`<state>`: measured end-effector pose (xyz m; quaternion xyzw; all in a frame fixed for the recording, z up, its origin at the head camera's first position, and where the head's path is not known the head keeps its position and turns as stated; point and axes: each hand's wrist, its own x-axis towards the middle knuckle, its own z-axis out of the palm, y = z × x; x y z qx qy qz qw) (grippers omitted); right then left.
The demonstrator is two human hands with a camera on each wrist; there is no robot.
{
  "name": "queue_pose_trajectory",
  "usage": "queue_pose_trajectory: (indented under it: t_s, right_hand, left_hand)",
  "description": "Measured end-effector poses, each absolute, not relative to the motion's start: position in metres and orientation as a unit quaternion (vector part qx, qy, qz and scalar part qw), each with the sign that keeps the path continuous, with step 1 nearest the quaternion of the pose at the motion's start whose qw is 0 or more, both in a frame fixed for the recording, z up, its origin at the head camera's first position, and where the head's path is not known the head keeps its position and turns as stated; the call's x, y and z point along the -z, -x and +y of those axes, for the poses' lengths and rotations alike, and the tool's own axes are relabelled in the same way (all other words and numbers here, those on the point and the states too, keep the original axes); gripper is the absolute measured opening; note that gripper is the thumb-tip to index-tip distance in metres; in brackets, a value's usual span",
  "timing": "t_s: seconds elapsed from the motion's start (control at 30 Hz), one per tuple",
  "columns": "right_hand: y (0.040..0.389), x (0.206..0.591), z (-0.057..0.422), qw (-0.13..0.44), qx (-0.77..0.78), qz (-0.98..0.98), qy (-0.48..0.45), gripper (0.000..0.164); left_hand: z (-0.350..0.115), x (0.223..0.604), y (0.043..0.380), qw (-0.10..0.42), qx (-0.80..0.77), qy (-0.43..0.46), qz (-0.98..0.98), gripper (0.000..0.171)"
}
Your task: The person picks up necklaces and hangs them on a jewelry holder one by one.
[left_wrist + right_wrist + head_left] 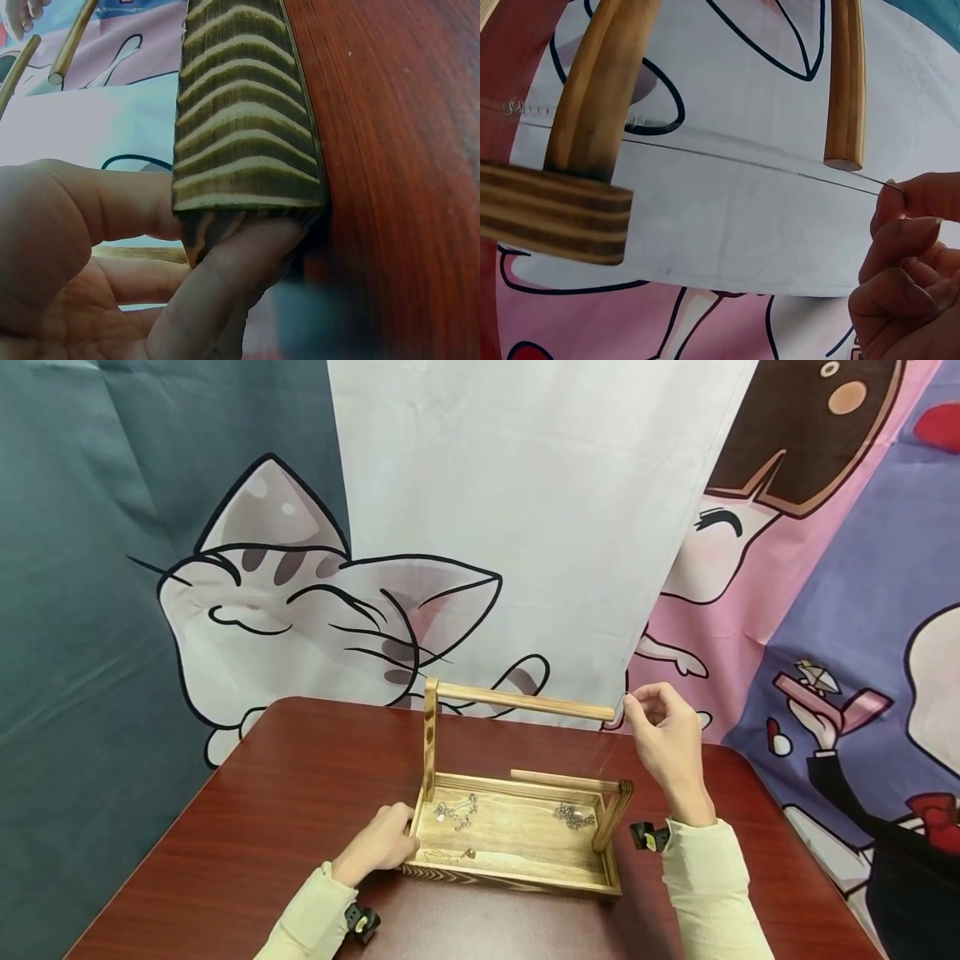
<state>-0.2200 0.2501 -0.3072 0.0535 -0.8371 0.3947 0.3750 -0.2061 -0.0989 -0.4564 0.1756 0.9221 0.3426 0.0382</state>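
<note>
My left hand grips the left end of a wooden jewelry stand's tray, thumb and fingers around its corner. Up by the free end of the stand's upper bar, my right hand pinches a thin necklace chain between thumb and forefinger. Two fine strands run taut from those fingertips, past the tip of the upper bar, toward the lower bar. A tall post carries the upper bar on the left; a short post carries the lower one on the right.
Inside the tray lie a silver chain with a pendant, a bunched silver chain and a fine gold-toned chain. The stand sits on a reddish-brown table. A cartoon-printed cloth hangs behind the table.
</note>
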Motion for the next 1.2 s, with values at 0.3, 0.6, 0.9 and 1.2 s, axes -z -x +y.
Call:
queue_pose_trajectory:
  t_s: [0.3, 0.6, 0.9, 1.2]
  right_hand:
    - [0.222, 0.305, 0.242, 0.368, -0.398, -0.837, -0.071, 0.008]
    - [0.223, 0.306, 0.230, 0.350, -0.389, -0.849, -0.078, 0.005]
    - [0.226, 0.303, 0.212, 0.341, -0.374, -0.855, -0.116, 0.004]
    - [0.232, 0.303, 0.183, 0.316, -0.385, -0.855, -0.144, 0.004]
  left_hand:
    - [-0.099, 0.457, 0.207, 0.033, -0.339, -0.181, 0.923, 0.011]
    - [-0.098, 0.458, 0.206, 0.042, -0.341, -0.174, 0.923, 0.010]
    - [-0.097, 0.461, 0.206, 0.027, -0.330, -0.179, 0.927, 0.011]
    - [-0.098, 0.459, 0.204, 0.026, -0.330, -0.181, 0.926, 0.010]
